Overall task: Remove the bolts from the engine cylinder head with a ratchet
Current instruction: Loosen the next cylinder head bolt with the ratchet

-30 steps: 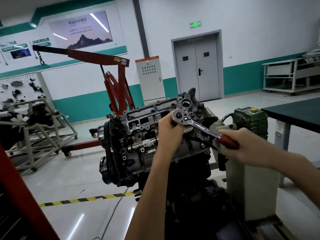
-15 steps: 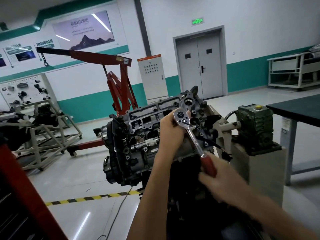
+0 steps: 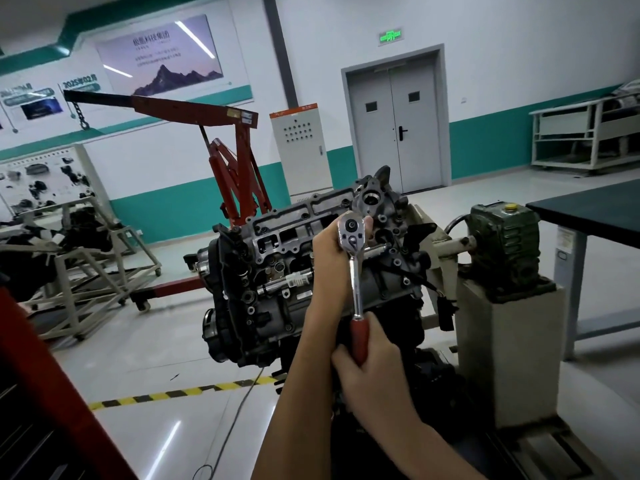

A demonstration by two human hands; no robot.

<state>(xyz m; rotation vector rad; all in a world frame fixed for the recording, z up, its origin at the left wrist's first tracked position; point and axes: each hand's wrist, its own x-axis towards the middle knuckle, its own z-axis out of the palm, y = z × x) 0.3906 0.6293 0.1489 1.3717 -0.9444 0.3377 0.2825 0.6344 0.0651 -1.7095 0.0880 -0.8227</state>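
The engine with its grey cylinder head (image 3: 298, 223) sits on a stand in the middle of the view. A chrome ratchet (image 3: 355, 268) with a red handle is set against the head, its shaft pointing almost straight down. My left hand (image 3: 329, 261) grips the ratchet's round head from behind, a fingertip showing at its right side. My right hand (image 3: 372, 365) is curled round the red handle below. The bolt and socket under the ratchet head are hidden by my left hand.
A green gearbox (image 3: 502, 244) on a beige pedestal (image 3: 502, 358) carries the engine stand at right. A dark-topped table (image 3: 595, 209) stands far right. A red engine crane (image 3: 235, 161) is behind the engine. Metal frames (image 3: 86, 271) stand at left. Yellow-black floor tape (image 3: 180, 393) runs below.
My right hand has swung the ratchet handle clockwise, from pointing right and down to hanging nearly vertical. My left hand stayed on the ratchet head.
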